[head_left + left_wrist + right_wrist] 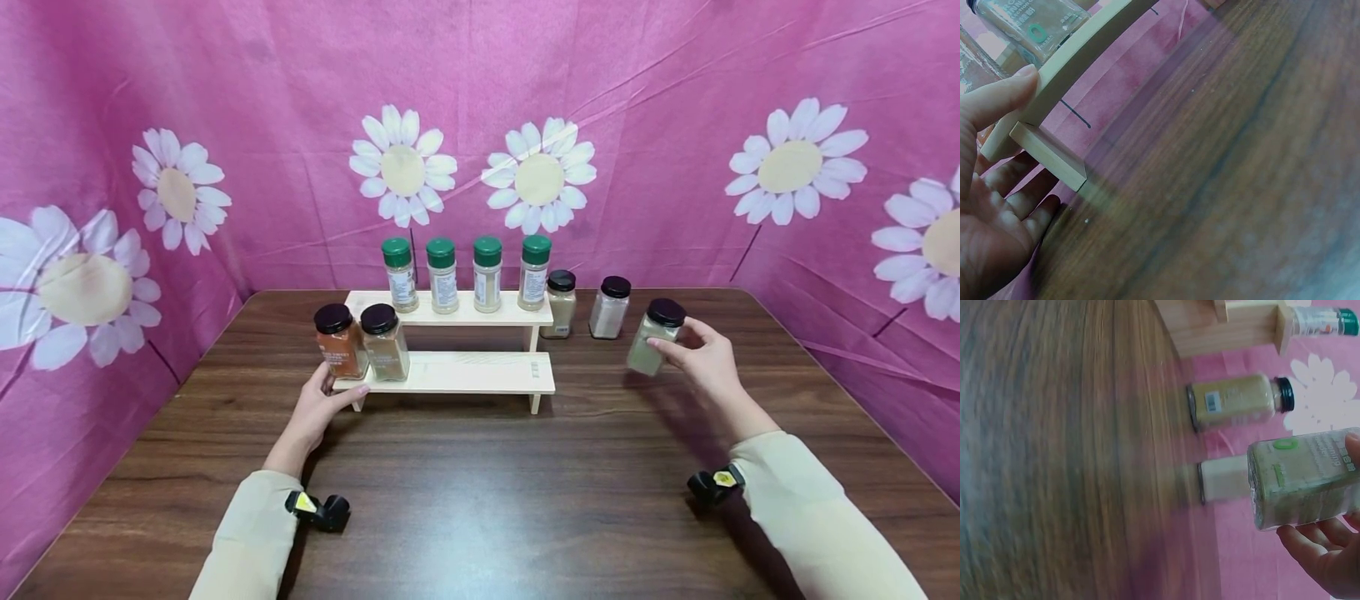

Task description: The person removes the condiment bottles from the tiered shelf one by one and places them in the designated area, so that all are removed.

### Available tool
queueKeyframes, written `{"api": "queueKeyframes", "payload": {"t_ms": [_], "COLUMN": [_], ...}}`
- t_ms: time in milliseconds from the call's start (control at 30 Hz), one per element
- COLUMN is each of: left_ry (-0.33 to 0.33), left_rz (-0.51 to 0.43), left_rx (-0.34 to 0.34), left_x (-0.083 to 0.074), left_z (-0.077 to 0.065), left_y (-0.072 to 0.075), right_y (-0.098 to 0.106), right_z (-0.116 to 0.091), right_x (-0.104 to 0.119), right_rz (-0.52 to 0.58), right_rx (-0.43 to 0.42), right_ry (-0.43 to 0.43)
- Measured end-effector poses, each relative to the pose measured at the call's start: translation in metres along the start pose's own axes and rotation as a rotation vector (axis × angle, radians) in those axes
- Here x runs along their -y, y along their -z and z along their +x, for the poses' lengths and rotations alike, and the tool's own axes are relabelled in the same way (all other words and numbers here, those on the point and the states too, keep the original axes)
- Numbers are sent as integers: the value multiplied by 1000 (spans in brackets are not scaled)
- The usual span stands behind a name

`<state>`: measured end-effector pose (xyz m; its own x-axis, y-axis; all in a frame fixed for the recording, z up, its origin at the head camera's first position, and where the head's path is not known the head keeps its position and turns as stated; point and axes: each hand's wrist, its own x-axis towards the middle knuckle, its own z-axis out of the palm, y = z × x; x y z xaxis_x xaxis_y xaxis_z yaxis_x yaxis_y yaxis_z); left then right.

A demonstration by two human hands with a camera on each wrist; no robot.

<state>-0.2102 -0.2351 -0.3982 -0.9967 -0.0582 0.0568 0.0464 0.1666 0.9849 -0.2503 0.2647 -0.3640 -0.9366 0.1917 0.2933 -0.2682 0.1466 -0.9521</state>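
My right hand (708,367) holds a spice jar (645,348) with a black lid and pale green powder, right of the rack. In the right wrist view this jar (1300,481) is gripped between thumb and fingers, its base above the tabletop. My left hand (311,412) grips the left end of the two-tier wooden rack (472,372), thumb on the lower shelf's front edge. An orange-red spice jar (341,350) and a brown one (386,350), both black-lidded, stand at that shelf's left end, just above the left hand.
Several green-lidded spice bottles (444,283) stand along the upper shelf. Right of the rack, a black-lidded jar of tan powder (558,312) and one of whitish powder (609,312) stand on the brown wooden table (480,500). A pink daisy-print cloth (637,100) hangs behind.
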Motion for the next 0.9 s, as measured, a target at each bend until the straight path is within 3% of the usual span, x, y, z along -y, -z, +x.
{"api": "queueKeyframes", "payload": {"t_ms": [133, 300, 400, 500, 700, 767, 900], "left_ry": [-1, 5, 7, 5, 3, 6, 12], "left_rz": [-1, 5, 6, 7, 14, 13, 13], "left_rx": [4, 1, -1, 4, 8, 5, -1], "left_x": [1, 1, 0, -1, -1, -1, -1], "left_z": [0, 1, 1, 1, 0, 0, 1], "left_y": [0, 0, 0, 0, 0, 0, 0], "right_y": [4, 18, 21, 15, -7, -11, -15], "right_z": [12, 42, 50, 48, 30, 30, 34], "right_x": [-15, -67, -78, -63, -5, 2, 3], "right_rz": [-185, -223, -251, -259, -413, -457, -441], "right_rx": [-85, -190, -245, -284, -317, -327, -360], "right_ry": [-3, -9, -21, -86, -166, -177, -202]}}
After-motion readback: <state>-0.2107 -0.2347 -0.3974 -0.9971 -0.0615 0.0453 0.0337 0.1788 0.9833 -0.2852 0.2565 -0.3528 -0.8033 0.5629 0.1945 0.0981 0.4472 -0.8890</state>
